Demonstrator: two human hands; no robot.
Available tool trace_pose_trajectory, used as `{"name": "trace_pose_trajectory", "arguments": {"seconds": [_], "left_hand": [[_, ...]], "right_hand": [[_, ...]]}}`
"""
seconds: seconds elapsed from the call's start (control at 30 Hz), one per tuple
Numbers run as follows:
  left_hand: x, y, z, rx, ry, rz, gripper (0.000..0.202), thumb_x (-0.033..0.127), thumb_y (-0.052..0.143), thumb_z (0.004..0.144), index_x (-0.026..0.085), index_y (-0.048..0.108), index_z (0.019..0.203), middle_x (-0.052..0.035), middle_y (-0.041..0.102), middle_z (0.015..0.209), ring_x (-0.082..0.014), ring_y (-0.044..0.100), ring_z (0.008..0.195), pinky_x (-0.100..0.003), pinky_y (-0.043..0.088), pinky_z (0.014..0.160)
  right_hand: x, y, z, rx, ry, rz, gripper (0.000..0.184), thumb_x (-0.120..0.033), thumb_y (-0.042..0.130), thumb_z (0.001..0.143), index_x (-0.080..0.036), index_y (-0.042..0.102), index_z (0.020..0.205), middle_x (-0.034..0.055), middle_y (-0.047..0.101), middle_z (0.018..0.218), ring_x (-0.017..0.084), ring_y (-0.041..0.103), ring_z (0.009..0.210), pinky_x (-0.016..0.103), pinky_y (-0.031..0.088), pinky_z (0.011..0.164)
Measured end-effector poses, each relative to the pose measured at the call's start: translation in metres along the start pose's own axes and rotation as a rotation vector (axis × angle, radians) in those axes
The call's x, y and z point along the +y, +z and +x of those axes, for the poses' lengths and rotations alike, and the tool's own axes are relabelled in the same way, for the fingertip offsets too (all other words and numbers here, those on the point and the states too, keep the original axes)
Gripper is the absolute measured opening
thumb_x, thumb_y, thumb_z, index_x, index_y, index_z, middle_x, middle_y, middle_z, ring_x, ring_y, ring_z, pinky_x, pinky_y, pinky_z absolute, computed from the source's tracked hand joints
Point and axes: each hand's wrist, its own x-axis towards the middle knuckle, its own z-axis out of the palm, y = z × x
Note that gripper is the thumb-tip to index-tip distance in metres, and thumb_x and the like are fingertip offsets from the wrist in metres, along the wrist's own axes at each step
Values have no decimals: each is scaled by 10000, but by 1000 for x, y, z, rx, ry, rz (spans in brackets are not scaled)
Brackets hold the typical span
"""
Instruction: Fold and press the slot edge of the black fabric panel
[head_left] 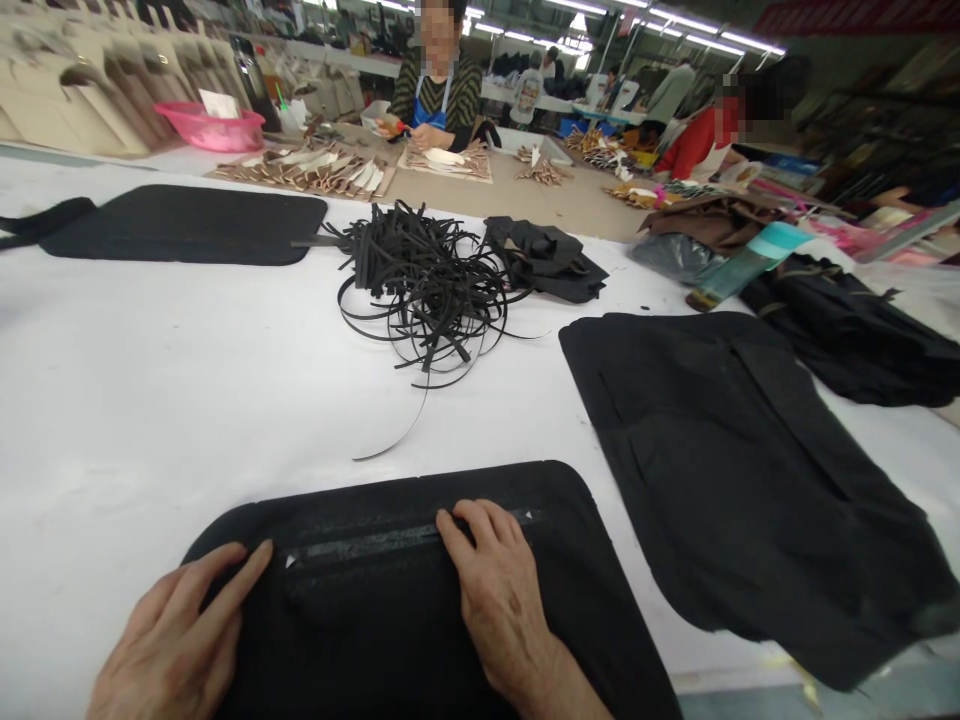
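Note:
A black bag panel (360,640) with rounded corners lies flat in front of me. Across its upper part runs a narrow slot (367,543) with a shiny strip along it and a small white triangle at each end. My left hand (176,635) rests on the panel's left side, fingers stretched out, the fingertips just left of the slot's left end. My right hand (499,590) lies on the panel toward the slot's right end, fingers slightly bent and touching the slot's edge. Neither hand visibly holds anything.
A tangled heap of black strips (427,280) lies mid-table beside folded black pieces (547,258). More black panels (720,450) lie at right, near a bottle (750,265). Another black panel (187,225) is at far left. A person (439,90) works across the table.

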Motion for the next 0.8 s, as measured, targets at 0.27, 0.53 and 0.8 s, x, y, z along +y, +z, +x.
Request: {"name": "trace_pose_trajectory", "arguments": {"seconds": [0.27,0.53,0.8], "left_hand": [[-4,1,-1,-5,29,12,556,219,356,874,303,251,1414,-84,464,1187,-254,481,1005,-440,395,880],[4,-2,4,6,-23,-11,588,192,363,887,394,201,1415,-58,468,1169,-246,490,987,-454,428,853],[-1,0,0,4,-2,-7,514,228,358,882,306,293,1386,-74,471,1174,-238,479,997,-413,381,879]], "right_hand": [[0,-3,0,-30,12,55,392,-103,366,867,-181,491,1230,47,491,1153,214,403,1042,369,348,912],[1,-5,0,-31,16,68,381,-95,344,886,-173,492,1228,47,492,1151,212,403,1047,364,347,916],[0,-2,0,2,0,37,366,-101,354,892,-174,499,1220,51,494,1150,214,404,1050,364,343,927]]}}
